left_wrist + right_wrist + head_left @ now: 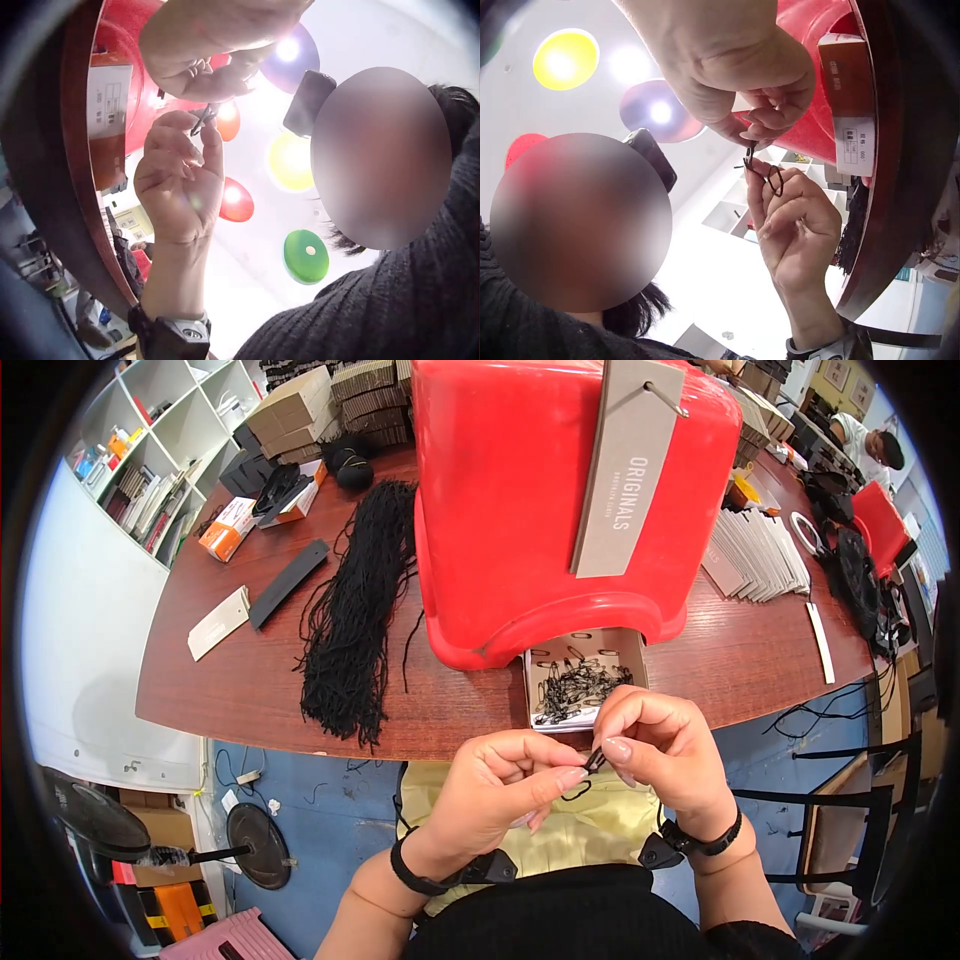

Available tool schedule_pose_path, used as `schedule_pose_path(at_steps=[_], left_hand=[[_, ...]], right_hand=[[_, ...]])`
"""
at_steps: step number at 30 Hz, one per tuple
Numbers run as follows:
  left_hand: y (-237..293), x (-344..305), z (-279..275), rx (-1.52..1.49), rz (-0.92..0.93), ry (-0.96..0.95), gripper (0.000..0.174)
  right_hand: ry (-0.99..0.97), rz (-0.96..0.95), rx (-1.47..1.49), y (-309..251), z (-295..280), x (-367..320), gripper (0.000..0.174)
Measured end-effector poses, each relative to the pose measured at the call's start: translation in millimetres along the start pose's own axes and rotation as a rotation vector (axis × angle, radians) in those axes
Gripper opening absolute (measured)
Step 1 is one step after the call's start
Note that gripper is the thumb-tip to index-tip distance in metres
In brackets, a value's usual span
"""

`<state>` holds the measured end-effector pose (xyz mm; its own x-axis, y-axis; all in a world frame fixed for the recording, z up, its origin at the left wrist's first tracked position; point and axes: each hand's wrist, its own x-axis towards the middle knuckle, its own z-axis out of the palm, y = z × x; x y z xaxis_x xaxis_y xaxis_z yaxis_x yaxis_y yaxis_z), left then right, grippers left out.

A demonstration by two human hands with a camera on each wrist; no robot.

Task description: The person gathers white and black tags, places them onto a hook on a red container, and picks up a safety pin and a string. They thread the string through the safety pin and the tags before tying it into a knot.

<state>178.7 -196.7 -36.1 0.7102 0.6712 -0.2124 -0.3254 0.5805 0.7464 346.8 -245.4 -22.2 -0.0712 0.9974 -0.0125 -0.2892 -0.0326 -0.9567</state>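
Observation:
My left hand (pixel 500 785) and right hand (pixel 668 755) meet in front of the table edge, fingertips close together. Between them is a small black safety pin (pixel 596 761), which my right thumb and fingers pinch. A thin black cord (pixel 781 182) is pinched in my left fingertips; its loop hangs below the pin in the head view. In the right wrist view, the cord's upper end overlaps the pin. Just beyond my hands, a small open box (pixel 534 705) holds many black safety pins (pixel 575 688).
An upturned red stool (pixel 520 510) stands over the box's far part, with a grey "ORIGINALS" tag (pixel 625 480) on it. A bundle of black cords (pixel 355 630) lies to the left. Fanned tags (pixel 760 555) lie right on the wooden table (pixel 440 710).

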Motion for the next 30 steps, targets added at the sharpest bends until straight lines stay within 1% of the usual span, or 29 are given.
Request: schedule_pose_path(at_steps=[2,4,5,7,8,10,13,15,16,17,18,20,21,25,27,28,30], left_hand=[[-2.4,0.0,-3.1,0.015,0.024,-0.014,0.010],[-3.8,-0.6,-4.3,0.029,0.048,-0.027,0.013],[-4.0,-0.9,-4.2,0.069,0.058,-0.011,0.013],[-4.7,-1.2,-4.1,0.108,0.066,0.007,0.013],[-5.2,-1.0,-3.8,0.130,0.064,0.013,0.013],[-6.2,-0.2,-3.1,0.153,0.059,0.015,0.014],[-7.4,0.5,-3.1,0.116,0.048,0.015,0.015],[-7.3,1.1,-3.2,0.014,0.015,0.004,0.015],[-6.9,0.9,-3.7,0.014,0.014,0.005,0.015],[-6.3,0.5,-4.5,-0.068,-0.015,-0.021,0.015],[-5.9,0.3,-5.0,-0.150,-0.045,-0.046,0.015],[-5.6,0.4,-3.0,-0.194,-0.062,-0.052,0.014],[-5.2,0.4,-1.8,-0.239,-0.078,-0.058,0.014],[-3.9,0.9,0.1,-0.221,-0.080,-0.024,0.013],[-5.0,1.0,-2.2,-0.248,-0.044,-0.038,0.012],[-4.9,1.0,-2.5,-0.248,-0.045,-0.038,0.012],[-4.9,0.7,-2.9,-0.242,-0.034,-0.063,0.012]], right_hand=[[-0.010,-0.026,-0.030,0.1,0.9,0.7,0.009],[0.083,-0.240,-0.275,0.3,2.3,1.0,0.018],[0.082,-0.239,-0.275,-1.6,3.4,0.0,0.018],[0.100,-0.387,-0.557,-6.7,6.3,-3.1,0.023],[0.101,-0.387,-0.557,-5.2,5.9,-2.8,0.023],[0.080,-0.488,-0.706,-0.8,5.2,-1.3,0.020],[0.130,-0.533,-0.777,1.4,8.0,-3.3,0.019],[0.158,-0.559,-0.827,4.0,9.4,-4.7,0.020],[0.185,-0.629,-0.865,6.9,9.6,-4.9,0.022],[0.213,-0.700,-0.902,8.9,9.4,-4.7,0.023],[0.213,-0.699,-0.902,9.5,8.9,-4.4,0.023],[0.199,-0.848,-1.017,10.5,7.3,-3.8,0.027],[0.197,-0.870,-1.029,11.8,6.6,-4.0,0.029],[0.165,-0.892,-1.068,9.7,5.3,-3.9,0.030],[0.111,-0.822,-0.998,5.5,6.1,-4.4,0.025],[0.111,-0.822,-0.998,4.2,5.6,-5.0,0.025],[0.241,-0.554,-0.676,2.1,2.5,-6.8,0.018]])
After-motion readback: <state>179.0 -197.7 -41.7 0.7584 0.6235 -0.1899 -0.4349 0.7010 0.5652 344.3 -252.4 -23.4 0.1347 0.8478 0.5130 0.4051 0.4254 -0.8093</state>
